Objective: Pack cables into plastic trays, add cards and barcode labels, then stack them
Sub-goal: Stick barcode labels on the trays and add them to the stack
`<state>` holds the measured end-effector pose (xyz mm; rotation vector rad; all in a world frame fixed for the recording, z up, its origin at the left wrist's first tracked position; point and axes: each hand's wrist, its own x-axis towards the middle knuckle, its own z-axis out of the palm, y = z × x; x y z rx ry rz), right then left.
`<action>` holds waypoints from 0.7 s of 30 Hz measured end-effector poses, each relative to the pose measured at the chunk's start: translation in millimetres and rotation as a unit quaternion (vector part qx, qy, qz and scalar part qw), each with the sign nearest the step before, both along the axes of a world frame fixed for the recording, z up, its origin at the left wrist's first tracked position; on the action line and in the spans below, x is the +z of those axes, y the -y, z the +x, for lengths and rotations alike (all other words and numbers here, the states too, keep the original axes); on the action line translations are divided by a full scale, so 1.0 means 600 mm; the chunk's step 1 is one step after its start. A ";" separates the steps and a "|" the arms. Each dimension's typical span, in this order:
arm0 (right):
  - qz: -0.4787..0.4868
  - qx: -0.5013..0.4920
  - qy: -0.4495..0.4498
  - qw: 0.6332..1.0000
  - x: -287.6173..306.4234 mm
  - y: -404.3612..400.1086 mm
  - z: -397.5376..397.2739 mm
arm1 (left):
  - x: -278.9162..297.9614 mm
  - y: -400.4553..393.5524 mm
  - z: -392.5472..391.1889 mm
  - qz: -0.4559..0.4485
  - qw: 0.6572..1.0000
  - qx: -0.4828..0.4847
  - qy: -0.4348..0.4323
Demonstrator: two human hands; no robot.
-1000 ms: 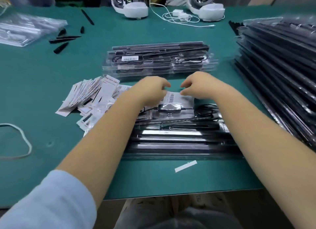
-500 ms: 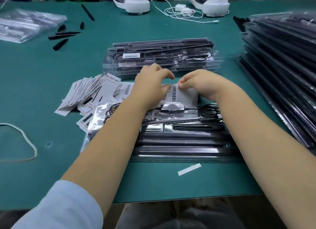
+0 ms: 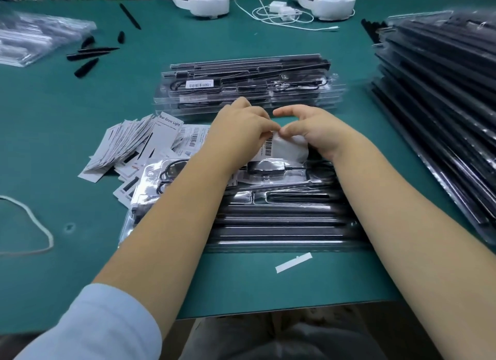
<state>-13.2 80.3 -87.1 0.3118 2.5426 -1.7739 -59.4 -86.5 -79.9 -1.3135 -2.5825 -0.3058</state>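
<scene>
A clear plastic tray (image 3: 281,225) with black bars and a coiled black cable lies in front of me. Above its far edge my left hand (image 3: 241,128) and my right hand (image 3: 311,128) meet fingertip to fingertip and pinch a white barcode label sheet (image 3: 284,147) between them. The sheet curls up off the tray. A fanned pile of white cards and barcode labels (image 3: 139,145) lies left of the tray. Behind the hands sits a short stack of packed trays (image 3: 247,83) with a barcode label on top.
A tall slanted stack of trays (image 3: 440,112) fills the right side. A white paper strip (image 3: 294,262) lies near the table's front edge. Black loose parts (image 3: 88,56) and a plastic bag (image 3: 35,40) sit far left, a cord loop (image 3: 32,225) at left, white headsets and a charger cable at the back.
Both hands have drawn together over the label sheet and lifted its edge; the sheet, flat on the tray a second ago, now curls up between the fingertips.
</scene>
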 end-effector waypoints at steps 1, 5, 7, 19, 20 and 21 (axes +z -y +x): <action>-0.010 0.004 0.000 1.000 -0.001 0.000 -0.001 | 0.000 0.001 0.000 0.001 1.000 -0.001 0.000; -0.029 0.009 -0.003 1.000 -0.003 0.000 0.000 | -0.001 0.004 0.001 0.028 1.000 -0.005 0.007; -0.036 0.016 -0.006 0.999 -0.004 0.000 0.002 | -0.001 0.005 0.000 0.037 0.999 -0.010 0.004; -0.029 -0.030 0.004 0.999 -0.009 -0.006 0.004 | -0.008 0.009 -0.001 0.083 0.996 -0.028 0.004; -0.028 -0.021 0.006 0.999 -0.008 -0.005 0.003 | -0.008 0.010 0.001 0.096 0.995 -0.030 -0.002; -0.027 -0.019 0.007 0.999 -0.008 -0.004 0.002 | -0.007 0.011 0.002 0.108 0.994 -0.031 -0.010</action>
